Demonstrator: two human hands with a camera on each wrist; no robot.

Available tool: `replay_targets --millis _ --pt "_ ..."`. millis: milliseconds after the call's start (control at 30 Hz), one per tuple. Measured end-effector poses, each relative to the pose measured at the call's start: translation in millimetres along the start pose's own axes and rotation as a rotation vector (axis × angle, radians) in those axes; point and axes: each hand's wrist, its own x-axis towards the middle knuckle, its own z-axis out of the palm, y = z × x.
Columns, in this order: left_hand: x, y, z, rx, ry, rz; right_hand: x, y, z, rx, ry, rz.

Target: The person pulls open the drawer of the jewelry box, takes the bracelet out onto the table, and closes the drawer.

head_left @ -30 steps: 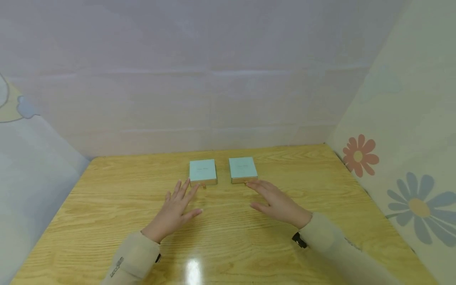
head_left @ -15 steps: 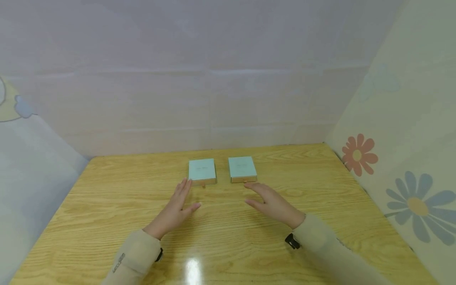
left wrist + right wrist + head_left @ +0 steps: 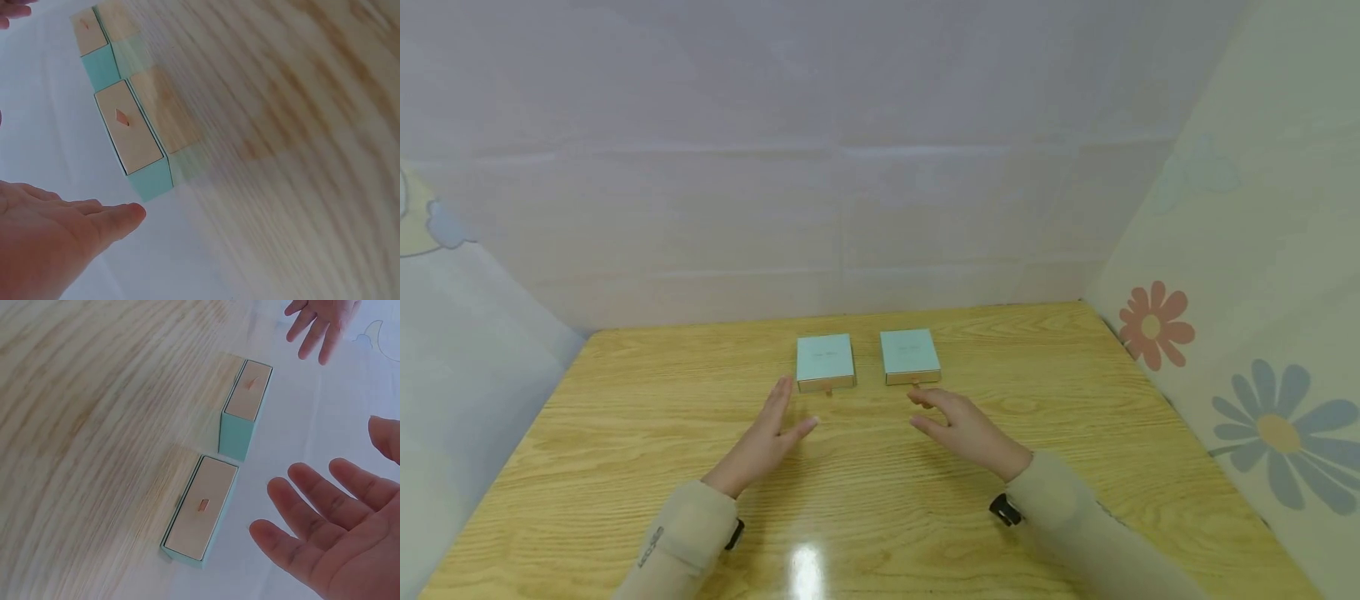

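Two small flat boxes with mint-green sleeves and peach drawer fronts lie side by side near the back of the table. The left box (image 3: pixel 825 358) has a small peach pull tab (image 3: pixel 122 117) at its front; the right box (image 3: pixel 910 353) has a similar tab (image 3: pixel 203 505). My left hand (image 3: pixel 762 442) hovers in front of the left box, fingers extended and thumb apart, holding nothing. In front of the right box is my right hand (image 3: pixel 968 432), empty, its fingers relaxed and slightly bent. Both drawers sit flush in their sleeves.
The wood-grain table (image 3: pixel 865 500) ends at a pale draped back wall (image 3: pixel 842 208). A side panel printed with flowers (image 3: pixel 1281 433) stands on the right, another pale panel (image 3: pixel 482 375) on the left. Dark bands (image 3: pixel 1004 510) show at the sleeve cuffs.
Both hands have drawn back slightly from the boxes, the right also shifting left. The left hand's spread fingers have come together. The boxes stay in place.
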Motion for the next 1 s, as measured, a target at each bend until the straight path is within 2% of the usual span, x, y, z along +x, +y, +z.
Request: replay_targets --millis 167,333,767,1000 --pt "3.5 -3.5 -1.3 -0.046 -0.017 -0.043 1 -2 2 0.003 0.012 0.010" --pt "7.0 -6.4 -0.6 -0.064 -0.033 -0.060 2 -3 6 -0.006 0.033 0.031" --pt "11.3 -13.9 -2.5 -0.120 0.012 -0.142 10 -8 14 0.021 0.049 0.022" --pt "12.9 -12.0 -3.5 -0.145 0.007 -0.142 14 -8 18 0.035 0.067 0.025"
